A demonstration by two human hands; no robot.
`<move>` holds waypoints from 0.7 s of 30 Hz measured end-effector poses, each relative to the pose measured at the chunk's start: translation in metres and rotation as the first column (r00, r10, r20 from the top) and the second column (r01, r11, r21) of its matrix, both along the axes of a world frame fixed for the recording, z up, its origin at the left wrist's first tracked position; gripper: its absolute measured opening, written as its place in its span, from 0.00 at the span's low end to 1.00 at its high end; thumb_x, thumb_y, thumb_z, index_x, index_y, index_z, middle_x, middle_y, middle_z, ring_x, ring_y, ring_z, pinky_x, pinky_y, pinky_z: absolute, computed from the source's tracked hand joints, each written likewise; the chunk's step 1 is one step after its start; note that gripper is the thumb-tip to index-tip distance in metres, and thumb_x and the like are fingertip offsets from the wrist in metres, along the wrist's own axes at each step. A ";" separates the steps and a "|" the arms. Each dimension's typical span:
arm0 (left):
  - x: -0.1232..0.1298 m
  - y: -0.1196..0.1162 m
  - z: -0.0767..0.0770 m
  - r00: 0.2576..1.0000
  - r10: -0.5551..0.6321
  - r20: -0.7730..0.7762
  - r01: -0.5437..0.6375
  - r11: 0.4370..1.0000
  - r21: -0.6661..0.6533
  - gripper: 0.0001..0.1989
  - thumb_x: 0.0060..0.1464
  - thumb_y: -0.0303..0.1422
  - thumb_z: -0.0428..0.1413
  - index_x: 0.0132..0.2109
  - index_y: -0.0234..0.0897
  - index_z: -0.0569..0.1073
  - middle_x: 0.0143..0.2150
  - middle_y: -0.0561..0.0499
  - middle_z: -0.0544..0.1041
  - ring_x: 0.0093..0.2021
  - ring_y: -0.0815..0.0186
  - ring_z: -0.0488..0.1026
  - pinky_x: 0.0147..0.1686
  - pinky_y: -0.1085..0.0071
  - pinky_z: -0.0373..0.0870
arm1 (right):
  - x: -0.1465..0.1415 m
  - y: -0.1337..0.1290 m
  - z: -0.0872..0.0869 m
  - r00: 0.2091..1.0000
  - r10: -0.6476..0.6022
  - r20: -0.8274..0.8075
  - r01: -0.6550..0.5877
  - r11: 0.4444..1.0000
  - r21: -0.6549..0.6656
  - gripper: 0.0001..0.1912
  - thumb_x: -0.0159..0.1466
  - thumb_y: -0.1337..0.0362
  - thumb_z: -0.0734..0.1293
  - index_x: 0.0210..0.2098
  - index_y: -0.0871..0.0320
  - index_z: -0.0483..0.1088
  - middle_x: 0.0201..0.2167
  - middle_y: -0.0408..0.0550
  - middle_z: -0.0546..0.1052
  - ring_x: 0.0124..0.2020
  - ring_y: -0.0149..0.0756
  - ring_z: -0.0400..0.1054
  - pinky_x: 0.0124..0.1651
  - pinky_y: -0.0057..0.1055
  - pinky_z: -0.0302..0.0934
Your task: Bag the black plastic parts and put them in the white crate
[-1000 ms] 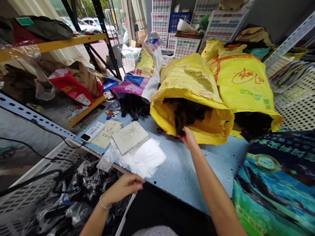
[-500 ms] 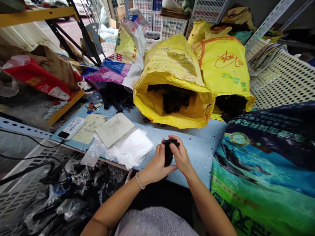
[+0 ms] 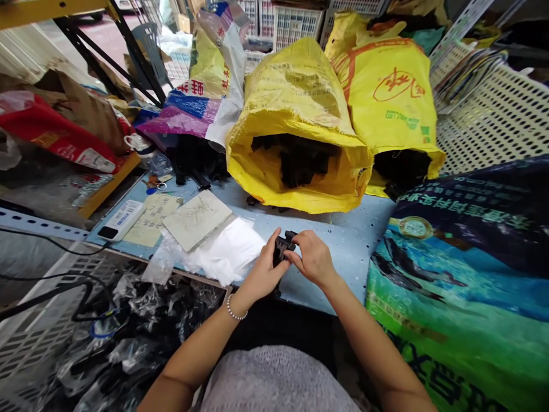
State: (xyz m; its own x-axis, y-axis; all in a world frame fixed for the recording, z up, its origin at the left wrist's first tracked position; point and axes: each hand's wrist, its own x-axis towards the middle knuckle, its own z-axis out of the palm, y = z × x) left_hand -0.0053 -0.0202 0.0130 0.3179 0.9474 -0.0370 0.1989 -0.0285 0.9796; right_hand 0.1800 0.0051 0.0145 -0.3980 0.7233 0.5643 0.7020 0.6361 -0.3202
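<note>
Just in front of the open yellow sack [image 3: 300, 94], the left hand [image 3: 261, 273] curls around a small black part [image 3: 281, 247] while the right hand [image 3: 316, 257] pinches its upper end. It looks light, stiff and possibly smooth; the blocky body probably offers the surest hold, its narrow end less.

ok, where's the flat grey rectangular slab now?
Head view, left of centre: the flat grey rectangular slab lies partly over the thin white sheets on the blue speckled tabletop, just right of the yellowish handwritten paper.
</note>
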 end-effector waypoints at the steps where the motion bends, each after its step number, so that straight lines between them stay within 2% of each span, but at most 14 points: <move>1: -0.001 -0.002 0.003 0.999 -0.031 0.031 0.032 0.999 -0.026 0.37 0.63 0.39 0.52 0.72 0.44 0.43 0.74 0.47 0.46 0.72 0.54 0.46 0.70 0.54 0.45 | 0.000 0.003 -0.001 0.999 0.024 0.038 -0.026 0.997 0.067 0.13 0.69 0.54 0.60 0.42 0.59 0.66 0.34 0.54 0.72 0.36 0.43 0.65 0.37 0.37 0.61; 2: -0.002 -0.003 0.006 0.996 -0.057 0.064 0.061 0.996 -0.058 0.36 0.63 0.40 0.51 0.72 0.44 0.43 0.74 0.48 0.45 0.71 0.53 0.48 0.69 0.54 0.49 | 0.000 0.006 -0.002 0.997 0.046 0.065 -0.054 0.992 0.118 0.14 0.70 0.55 0.59 0.40 0.59 0.67 0.33 0.54 0.73 0.35 0.42 0.65 0.36 0.36 0.61; 4: -0.003 -0.004 0.012 0.989 -0.083 0.124 0.101 0.984 -0.148 0.36 0.63 0.42 0.50 0.72 0.47 0.43 0.74 0.47 0.45 0.67 0.50 0.58 0.62 0.54 0.64 | 0.000 0.015 -0.005 0.992 0.076 0.099 -0.090 0.984 0.155 0.17 0.71 0.54 0.57 0.36 0.59 0.68 0.30 0.53 0.73 0.32 0.41 0.65 0.34 0.35 0.58; 6: -0.001 -0.001 0.014 0.986 -0.049 0.159 0.086 0.968 -0.236 0.37 0.62 0.45 0.50 0.72 0.49 0.43 0.72 0.44 0.50 0.56 0.52 0.70 0.47 0.57 0.77 | -0.002 0.020 -0.006 0.994 0.054 0.096 -0.061 0.995 0.077 0.21 0.71 0.52 0.55 0.31 0.58 0.68 0.26 0.51 0.72 0.28 0.38 0.64 0.32 0.33 0.55; 7: 0.000 0.002 0.014 0.986 -0.003 0.164 0.046 0.965 -0.259 0.37 0.62 0.46 0.50 0.72 0.49 0.43 0.70 0.43 0.52 0.50 0.54 0.73 0.40 0.60 0.79 | -0.003 0.021 -0.006 0.997 0.021 0.080 -0.020 1.000 -0.015 0.23 0.72 0.52 0.53 0.29 0.57 0.67 0.24 0.49 0.72 0.27 0.37 0.63 0.31 0.32 0.54; 9: 0.002 0.011 0.010 0.980 0.116 0.163 -0.072 0.964 -0.254 0.37 0.61 0.47 0.52 0.71 0.48 0.45 0.67 0.41 0.56 0.41 0.61 0.74 0.33 0.65 0.78 | -0.008 0.015 -0.007 0.997 -0.052 0.054 0.064 0.967 -0.246 0.25 0.73 0.52 0.50 0.27 0.56 0.66 0.23 0.46 0.72 0.24 0.34 0.63 0.29 0.31 0.52; 11: 0.005 0.021 0.006 0.959 0.223 0.175 -0.180 0.956 -0.230 0.36 0.60 0.46 0.53 0.70 0.47 0.47 0.64 0.41 0.60 0.36 0.66 0.72 0.31 0.68 0.77 | -0.013 0.000 -0.009 0.997 -0.061 0.040 0.072 0.916 -0.394 0.25 0.73 0.52 0.48 0.31 0.55 0.68 0.26 0.45 0.73 0.26 0.34 0.65 0.31 0.31 0.54; 13: 0.007 0.027 0.005 0.945 0.265 0.191 -0.219 0.948 -0.232 0.35 0.61 0.44 0.52 0.70 0.47 0.48 0.58 0.42 0.65 0.33 0.69 0.70 0.30 0.71 0.76 | -0.019 -0.022 -0.015 0.999 0.023 0.023 -0.012 0.929 -0.371 0.23 0.72 0.49 0.50 0.37 0.55 0.69 0.31 0.49 0.75 0.31 0.38 0.67 0.34 0.33 0.57; 15: 0.012 0.029 0.005 0.945 0.254 0.205 -0.200 0.947 -0.251 0.34 0.61 0.43 0.52 0.70 0.47 0.48 0.53 0.44 0.67 0.33 0.70 0.69 0.28 0.72 0.75 | -0.023 -0.042 -0.023 0.994 0.107 0.011 -0.101 0.965 -0.240 0.22 0.71 0.50 0.52 0.40 0.57 0.70 0.33 0.53 0.75 0.34 0.42 0.67 0.37 0.36 0.59; 17: 0.017 0.028 0.004 0.952 0.211 0.223 -0.150 0.953 -0.263 0.35 0.59 0.43 0.54 0.69 0.46 0.51 0.51 0.45 0.67 0.33 0.69 0.70 0.27 0.73 0.74 | -0.025 -0.057 -0.029 0.988 0.151 0.014 -0.148 0.982 -0.119 0.21 0.72 0.53 0.52 0.37 0.58 0.70 0.30 0.54 0.74 0.33 0.42 0.66 0.36 0.37 0.59; 18: 0.018 0.028 0.001 0.951 0.201 0.235 -0.137 0.955 -0.263 0.35 0.58 0.44 0.56 0.68 0.45 0.52 0.52 0.44 0.67 0.34 0.69 0.71 0.27 0.73 0.74 | -0.025 -0.060 -0.030 0.989 0.149 0.020 -0.146 0.984 -0.101 0.20 0.72 0.55 0.52 0.34 0.58 0.70 0.28 0.52 0.73 0.31 0.42 0.66 0.35 0.37 0.58; 19: 0.020 0.029 -0.003 0.946 0.208 0.249 -0.141 0.955 -0.262 0.36 0.56 0.43 0.57 0.67 0.44 0.53 0.52 0.44 0.67 0.34 0.68 0.71 0.28 0.72 0.75 | -0.024 -0.061 -0.029 0.989 0.143 0.028 -0.139 0.983 -0.123 0.20 0.72 0.56 0.53 0.32 0.57 0.69 0.26 0.51 0.72 0.30 0.41 0.65 0.33 0.36 0.58; 21: 0.021 0.033 -0.017 0.926 0.269 0.264 -0.200 0.945 -0.261 0.35 0.56 0.42 0.57 0.66 0.43 0.53 0.52 0.44 0.69 0.36 0.66 0.73 0.33 0.68 0.76 | -0.020 -0.050 -0.021 0.986 0.155 0.059 -0.134 0.953 -0.273 0.20 0.72 0.57 0.53 0.30 0.55 0.68 0.24 0.47 0.72 0.27 0.38 0.64 0.31 0.33 0.56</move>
State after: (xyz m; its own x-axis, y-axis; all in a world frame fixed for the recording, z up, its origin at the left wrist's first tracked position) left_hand 0.0155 0.0129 -0.0043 0.1167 0.9734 -0.1973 -0.1228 0.2113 0.9697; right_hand 0.1596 -0.0453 -0.0062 -0.5447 0.7749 0.3207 0.6387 0.6311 -0.4401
